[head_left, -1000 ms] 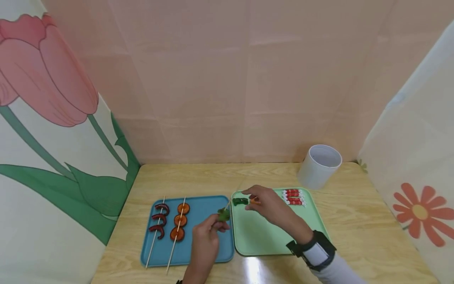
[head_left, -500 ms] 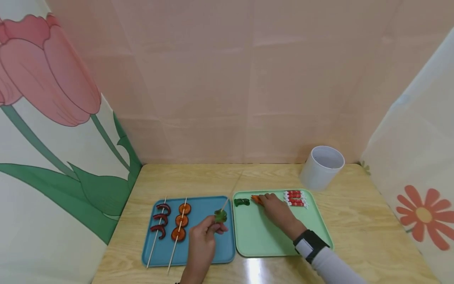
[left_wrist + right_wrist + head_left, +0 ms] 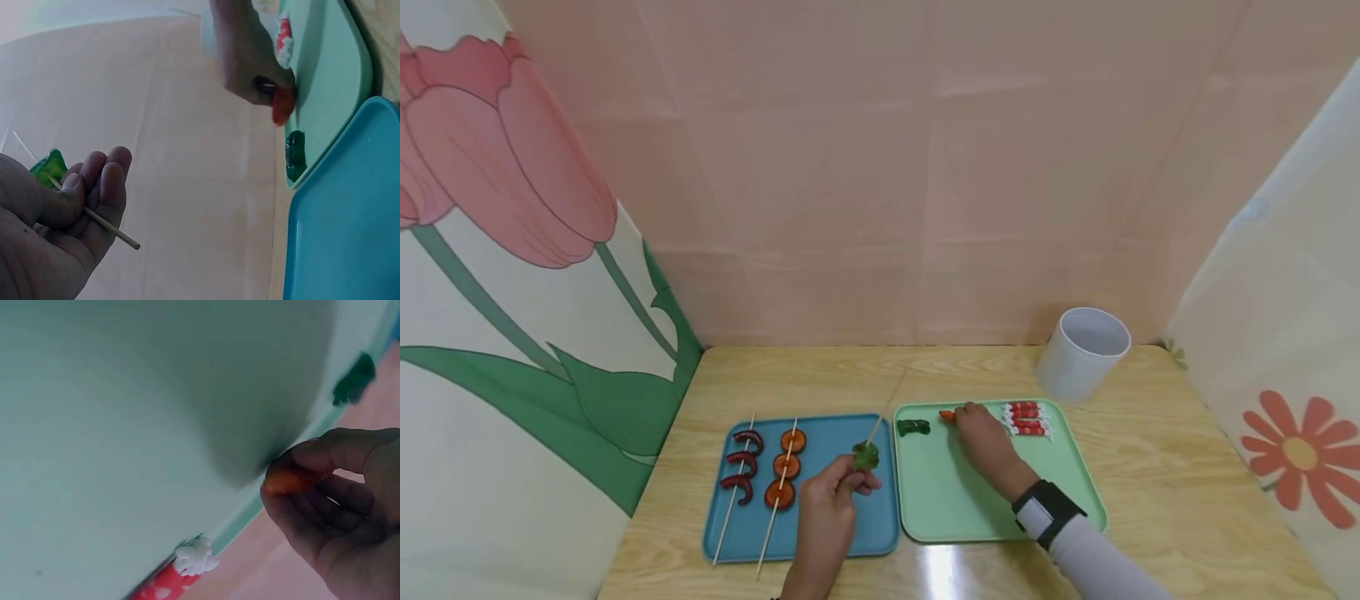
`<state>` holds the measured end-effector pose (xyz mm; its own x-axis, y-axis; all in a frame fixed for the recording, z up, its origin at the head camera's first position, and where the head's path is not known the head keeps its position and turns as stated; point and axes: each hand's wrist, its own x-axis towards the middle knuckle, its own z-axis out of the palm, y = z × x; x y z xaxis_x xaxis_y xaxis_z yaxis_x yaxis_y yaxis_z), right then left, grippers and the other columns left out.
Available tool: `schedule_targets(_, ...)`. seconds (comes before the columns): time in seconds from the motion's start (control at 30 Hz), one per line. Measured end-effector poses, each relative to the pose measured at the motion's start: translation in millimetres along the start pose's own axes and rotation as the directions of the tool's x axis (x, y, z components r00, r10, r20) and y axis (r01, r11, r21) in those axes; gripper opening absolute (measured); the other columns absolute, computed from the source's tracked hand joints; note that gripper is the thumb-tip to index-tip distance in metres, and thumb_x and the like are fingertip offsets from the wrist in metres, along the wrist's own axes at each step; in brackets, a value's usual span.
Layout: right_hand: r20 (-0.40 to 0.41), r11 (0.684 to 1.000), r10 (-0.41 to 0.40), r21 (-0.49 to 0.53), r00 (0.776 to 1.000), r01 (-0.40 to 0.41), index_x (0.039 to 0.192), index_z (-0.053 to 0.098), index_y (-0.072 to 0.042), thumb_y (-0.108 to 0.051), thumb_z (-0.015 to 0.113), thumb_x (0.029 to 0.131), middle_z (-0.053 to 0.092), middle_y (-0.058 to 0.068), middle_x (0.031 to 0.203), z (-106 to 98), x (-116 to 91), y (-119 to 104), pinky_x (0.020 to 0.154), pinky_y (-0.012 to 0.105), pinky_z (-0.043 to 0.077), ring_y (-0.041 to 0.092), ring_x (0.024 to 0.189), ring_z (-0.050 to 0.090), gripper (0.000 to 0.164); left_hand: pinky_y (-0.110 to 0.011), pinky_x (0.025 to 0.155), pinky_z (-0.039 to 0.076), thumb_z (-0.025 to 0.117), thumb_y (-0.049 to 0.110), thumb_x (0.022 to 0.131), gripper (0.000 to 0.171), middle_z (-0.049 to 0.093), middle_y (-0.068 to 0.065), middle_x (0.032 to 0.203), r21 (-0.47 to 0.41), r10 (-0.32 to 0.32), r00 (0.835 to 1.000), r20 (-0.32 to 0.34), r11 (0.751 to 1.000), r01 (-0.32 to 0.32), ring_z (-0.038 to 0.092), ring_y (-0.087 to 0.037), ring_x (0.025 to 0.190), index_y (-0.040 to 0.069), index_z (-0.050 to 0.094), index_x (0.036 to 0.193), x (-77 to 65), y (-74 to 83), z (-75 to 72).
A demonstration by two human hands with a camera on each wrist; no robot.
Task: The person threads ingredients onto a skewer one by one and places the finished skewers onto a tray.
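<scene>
From the head view, we see the left hand (image 3: 829,508) over the blue tray (image 3: 874,533), pinching a wooden skewer (image 3: 891,396) that slants up and away, with a green leafy-looking piece (image 3: 865,455) threaded on it just beyond the fingertips. The right hand (image 3: 985,442) reaches down at the far side of the green tray (image 3: 962,517) and grips an orange piece (image 3: 947,416), whose tip shows past the fingers. We find this between some dark green pieces (image 3: 913,427) and a row of red-and-white pieces (image 3: 1028,419), all near that tray's far edge. On the blue tray lie two filled sticks, one bearing three dark red curls (image 3: 748,467), the other three round brown slices (image 3: 782,467). A white cup (image 3: 1082,354) stands behind on the wooden table (image 3: 1187,500). From the left wrist, we see the thumb clamping the skewer against the fingers, its blunt end jutting out past them. From the right wrist, we see the orange piece held between thumb and fingers by the green tray's rim; we cannot tell whether it touches the tray.
</scene>
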<state>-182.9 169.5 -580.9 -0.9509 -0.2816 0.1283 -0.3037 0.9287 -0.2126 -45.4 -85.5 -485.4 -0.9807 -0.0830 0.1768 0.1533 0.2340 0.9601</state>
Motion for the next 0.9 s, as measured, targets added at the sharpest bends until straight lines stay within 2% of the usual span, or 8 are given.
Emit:
schedule_targets(0.1, 0.051, 0.963, 0.087, 0.25, 0.995, -0.097, 0.109, 0.07, 0.004, 0.001, 0.075, 0.087, 0.069, 0.017, 0.098, -18, 4, 4, 0.073, 0.042, 0.062, 0.026, 0.084, 0.067, 0.023, -0.022, 0.066, 0.062, 0.06, -0.009, 0.096, 0.022, 0.076, -0.004, 0.079, 0.008, -0.002, 1.0, 0.005, 1.0, 0.002, 0.072, -0.012, 0.072, 0.007, 0.075, 0.098, 0.0, -1.1, 1.1)
schedule_targets(0.17, 0.086, 0.874, 0.14, 0.458, 0.986, -0.164, 0.115, 0.069, 0.001, -0.005, 0.077, 0.089, 0.072, 0.017, 0.106, -37, 6, 3, 0.078, 0.04, 0.062, 0.026, 0.092, 0.069, 0.028, -0.024, 0.066, 0.063, 0.06, -0.01, 0.095, 0.021, 0.076, -0.005, 0.078, 0.012, -0.007, 1.0, 0.014, 1.0, 0.007, 0.072, -0.011, 0.071, 0.005, 0.075, 0.097, 0.1, -2.9, 2.5)
schedule_targets(0.27, 0.148, 0.614, 0.155, 0.76, 0.977, -0.212, 0.128, 0.064, -0.001, -0.013, 0.074, 0.095, 0.07, 0.016, 0.122, -72, 8, -4, 0.088, 0.033, 0.063, 0.023, 0.104, 0.069, 0.037, -0.025, 0.066, 0.063, 0.06, -0.01, 0.095, 0.019, 0.076, -0.006, 0.078, -0.003, -0.034, 0.998, 0.049, 0.999, 0.034, 0.072, -0.011, 0.07, 0.003, 0.074, 0.096, 0.2, -8.0, 6.0)
schedule_targets(0.4, 0.175, 0.156, 0.091, 0.97, 0.98, -0.187, 0.15, 0.042, -0.005, -0.011, 0.065, 0.101, 0.059, 0.012, 0.135, -119, 8, -18, 0.095, 0.028, 0.06, 0.017, 0.112, 0.067, 0.054, -0.027, 0.067, 0.064, 0.061, -0.006, 0.095, 0.015, 0.076, -0.008, 0.079, -0.042, -0.088, 0.985, 0.149, 0.995, 0.095, 0.073, -0.013, 0.072, 0.003, 0.073, 0.094, 0.1, -14.8, 12.6)
schedule_targets(0.47, 0.16, 0.001, 0.052, 0.987, 0.986, -0.161, 0.156, 0.033, -0.01, -0.009, 0.061, 0.103, 0.055, 0.008, 0.136, -140, 6, -24, 0.096, 0.029, 0.06, 0.015, 0.114, 0.067, 0.06, -0.026, 0.067, 0.064, 0.061, -0.005, 0.097, 0.015, 0.076, -0.008, 0.08, -0.057, -0.106, 0.974, 0.2, 0.991, 0.12, 0.074, -0.013, 0.073, 0.004, 0.073, 0.095, -1.1, -17.3, 15.3)
schedule_targets(0.5, 0.152, -0.048, 0.041, 0.988, 0.988, -0.15, 0.157, 0.03, -0.012, -0.008, 0.06, 0.104, 0.055, 0.007, 0.136, -148, 5, -27, 0.097, 0.029, 0.06, 0.014, 0.114, 0.068, 0.062, -0.026, 0.067, 0.064, 0.06, -0.005, 0.097, 0.015, 0.076, -0.009, 0.08, -0.061, -0.109, 0.969, 0.22, 0.99, 0.125, 0.074, -0.012, 0.073, 0.003, 0.073, 0.095, -1.6, -18.3, 16.6)
schedule_targets(0.67, 0.144, -0.156, 0.036, 0.978, 0.989, -0.136, 0.153, 0.034, -0.015, -0.008, 0.056, 0.105, 0.057, 0.005, 0.131, -175, 1, -36, 0.097, 0.028, 0.059, 0.015, 0.11, 0.071, 0.053, -0.025, 0.066, 0.064, 0.059, -0.005, 0.098, 0.017, 0.076, -0.009, 0.08, -0.071, -0.114, 0.957, 0.268, 0.988, 0.137, 0.074, -0.011, 0.073, 0.004, 0.074, 0.096, -4.5, -20.6, 20.3)
schedule_targets(0.9, 0.155, -0.16, 0.062, 0.977, 0.986, -0.143, 0.149, 0.038, -0.015, -0.008, 0.059, 0.104, 0.059, 0.005, 0.128, -184, -1, -43, 0.096, 0.029, 0.06, 0.016, 0.109, 0.071, 0.05, -0.027, 0.065, 0.064, 0.059, -0.006, 0.097, 0.017, 0.075, -0.01, 0.079, -0.07, -0.117, 0.954, 0.277, 0.987, 0.141, 0.073, -0.011, 0.072, 0.002, 0.074, 0.098, -4.9, -20.0, 20.8)
